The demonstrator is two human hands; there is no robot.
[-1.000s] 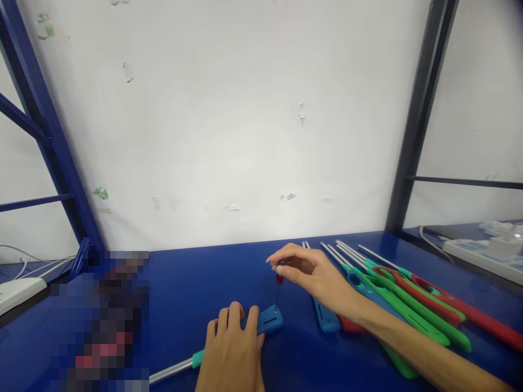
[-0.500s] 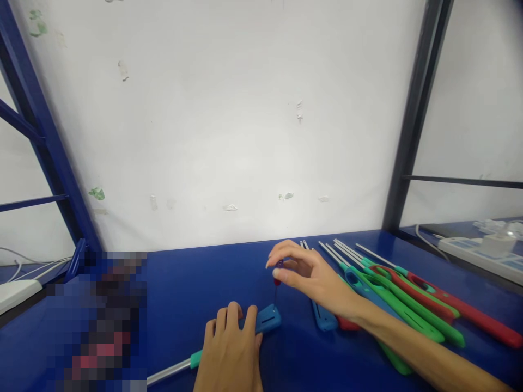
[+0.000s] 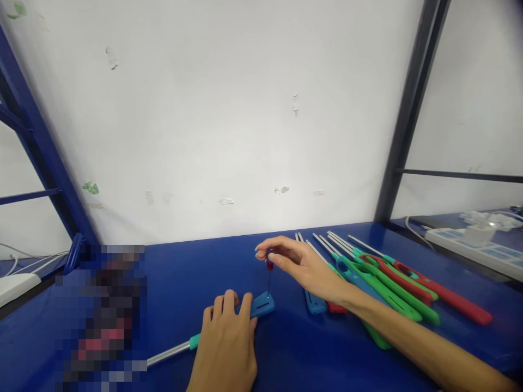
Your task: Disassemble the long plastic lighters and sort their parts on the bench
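Observation:
A blue long-necked lighter [image 3: 262, 306] lies on the blue table, its metal tube pointing left. My left hand [image 3: 229, 337] is closed over its middle and presses it to the tabletop; the part under the palm is hidden. In my right hand [image 3: 300, 264], thumb and fingers are around the dark red handle of a small screwdriver [image 3: 269, 265]. The screwdriver stands nearly upright, its thin shaft reaching down to the end of the blue handle. Whether the tip sits in a screw is too small to tell.
Several more long-necked lighters lie at the right, among them a green lighter [image 3: 392, 294] and a red lighter [image 3: 457, 299]. A white power strip [image 3: 482, 250] is beyond the dark frame post [image 3: 402, 125]. At left there is a pixelated area beside a blue post [image 3: 49, 141].
The view has shifted slightly, so everything appears a little further left and higher. Both hands keep their holds, with the screwdriver still over the lighter's end.

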